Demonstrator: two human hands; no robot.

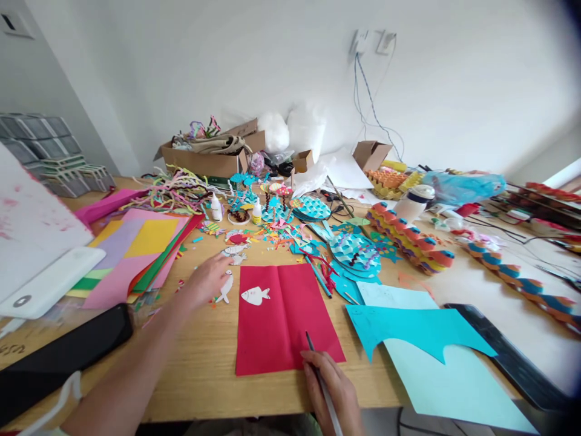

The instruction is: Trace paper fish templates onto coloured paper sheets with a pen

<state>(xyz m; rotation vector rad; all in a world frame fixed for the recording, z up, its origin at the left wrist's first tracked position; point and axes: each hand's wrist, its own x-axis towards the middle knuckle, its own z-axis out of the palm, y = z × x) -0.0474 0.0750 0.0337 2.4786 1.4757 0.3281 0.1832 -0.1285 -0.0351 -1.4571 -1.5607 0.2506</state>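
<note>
A red sheet of paper [290,315] with a centre fold lies before me, and a white paper fish cutout [255,295] rests on its left half. My right hand [333,387] is closed round a pen [323,387], its tip pointing up and away over the sheet's lower right. Stretched out left of the sheet, my left hand [211,277] has its fingertips beside a grey-white fish cutout [236,253]; its fingers are extended and partly hidden. Another white cutout [225,287] lies just right of that hand, between it and the red sheet.
Coloured paper sheets [136,242] and a black phone [68,363] lie left. Cut turquoise paper [417,327] overlaps a dark tablet-like slab [508,357] on the right. Glue bottles [216,208], paper scraps [290,233], egg-carton strips [408,239] and a cardboard box [204,163] stand farther back.
</note>
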